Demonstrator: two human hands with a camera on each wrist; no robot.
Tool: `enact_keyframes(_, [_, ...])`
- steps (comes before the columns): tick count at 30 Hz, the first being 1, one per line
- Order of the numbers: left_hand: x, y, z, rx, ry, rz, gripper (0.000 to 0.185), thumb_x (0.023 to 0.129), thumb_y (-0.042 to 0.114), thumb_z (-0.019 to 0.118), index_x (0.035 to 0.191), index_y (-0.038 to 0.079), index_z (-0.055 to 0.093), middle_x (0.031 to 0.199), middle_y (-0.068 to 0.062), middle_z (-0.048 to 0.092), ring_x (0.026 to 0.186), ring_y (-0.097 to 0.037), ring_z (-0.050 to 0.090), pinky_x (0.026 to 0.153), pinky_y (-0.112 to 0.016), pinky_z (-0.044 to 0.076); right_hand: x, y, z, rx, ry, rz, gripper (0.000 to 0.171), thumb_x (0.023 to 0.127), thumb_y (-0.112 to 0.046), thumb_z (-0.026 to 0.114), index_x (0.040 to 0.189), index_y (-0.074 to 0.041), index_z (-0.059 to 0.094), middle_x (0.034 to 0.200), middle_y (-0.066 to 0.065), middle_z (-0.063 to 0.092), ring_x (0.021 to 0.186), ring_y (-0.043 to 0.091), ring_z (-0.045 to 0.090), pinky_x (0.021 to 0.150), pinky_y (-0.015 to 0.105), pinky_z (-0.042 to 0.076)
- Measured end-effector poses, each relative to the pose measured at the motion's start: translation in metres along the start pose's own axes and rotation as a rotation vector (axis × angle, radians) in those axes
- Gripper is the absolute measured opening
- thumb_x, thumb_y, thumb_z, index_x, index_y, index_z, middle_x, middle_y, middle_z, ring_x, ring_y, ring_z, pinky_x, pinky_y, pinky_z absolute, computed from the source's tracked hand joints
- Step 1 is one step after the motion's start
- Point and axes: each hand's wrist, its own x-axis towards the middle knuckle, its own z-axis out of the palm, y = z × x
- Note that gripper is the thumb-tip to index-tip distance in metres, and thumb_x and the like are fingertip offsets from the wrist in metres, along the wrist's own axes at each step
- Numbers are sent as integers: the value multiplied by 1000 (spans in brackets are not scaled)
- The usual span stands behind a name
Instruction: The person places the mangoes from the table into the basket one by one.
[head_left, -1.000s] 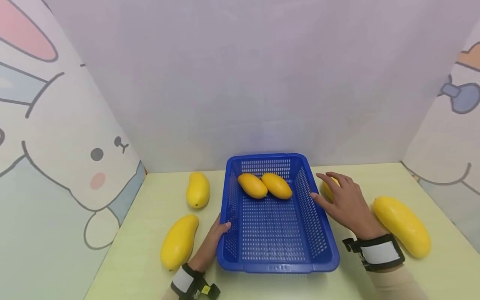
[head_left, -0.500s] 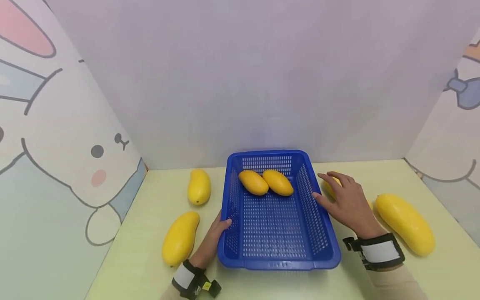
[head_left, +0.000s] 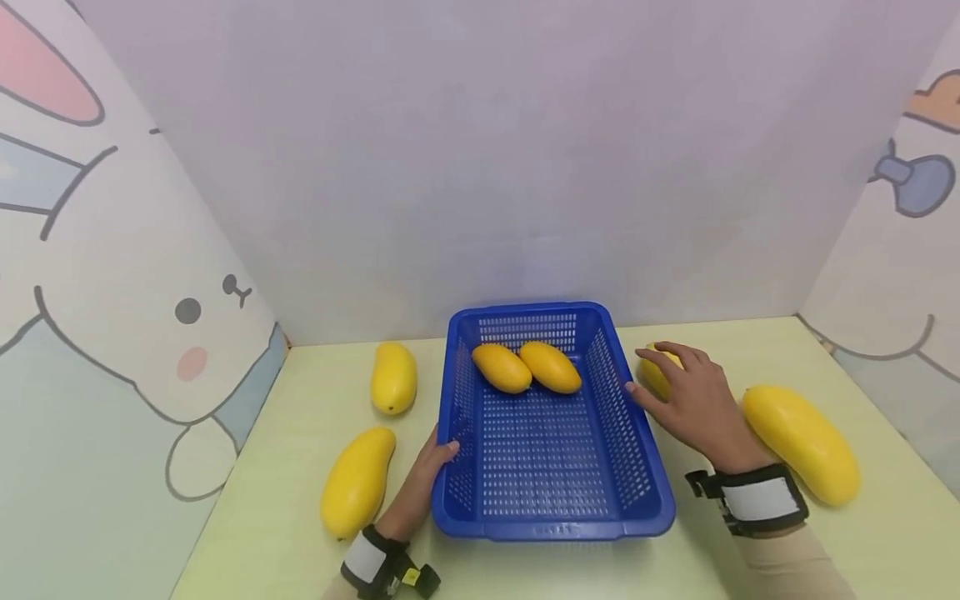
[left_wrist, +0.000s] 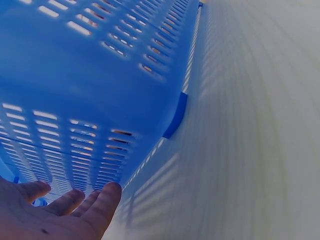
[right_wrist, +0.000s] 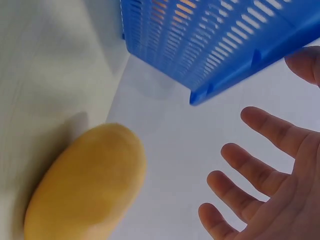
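Note:
A blue perforated basket (head_left: 551, 467) stands mid-table with two orange-yellow mangoes (head_left: 502, 368) (head_left: 551, 367) at its far end. My left hand (head_left: 429, 468) rests with straight fingers against the basket's left wall near the front corner; the left wrist view shows the fingertips (left_wrist: 107, 197) on the blue wall (left_wrist: 100, 75). My right hand (head_left: 693, 400) hovers with spread fingers over a yellow mango (head_left: 657, 372) just right of the basket. In the right wrist view the fingers (right_wrist: 260, 170) are apart from that mango (right_wrist: 85, 185), and the basket's corner (right_wrist: 210, 45) lies beyond.
A large yellow mango (head_left: 798, 443) lies right of my right hand. Two more yellow mangoes (head_left: 393, 377) (head_left: 357, 481) lie left of the basket. Cartoon-printed panels wall the pale green table (head_left: 300, 533) on the left, back and right.
My right hand has eased a little further over the mango beside the basket. The left hand stays against the basket's left wall.

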Motion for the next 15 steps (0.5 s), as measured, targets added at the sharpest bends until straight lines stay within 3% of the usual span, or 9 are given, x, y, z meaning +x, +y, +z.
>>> enact_keyframes(8, [0,0,-3,-12,-9,28,69,106,39,33,165,23,0,166,-16,16,143,-38,30,115,-60,24,-1,11,-17,17,101,21,53,90,-35,73,132,-5,63,132,30,55,118,55,48,93,71,34])
enact_keyframes(15, [-1,0,-2,-22,-7,20,69,106,38,33,164,22,0,166,-17,15,143,-39,29,115,-60,24,-4,27,-29,-54,116,63,58,89,-39,72,133,-3,61,133,33,54,116,60,47,90,74,33])
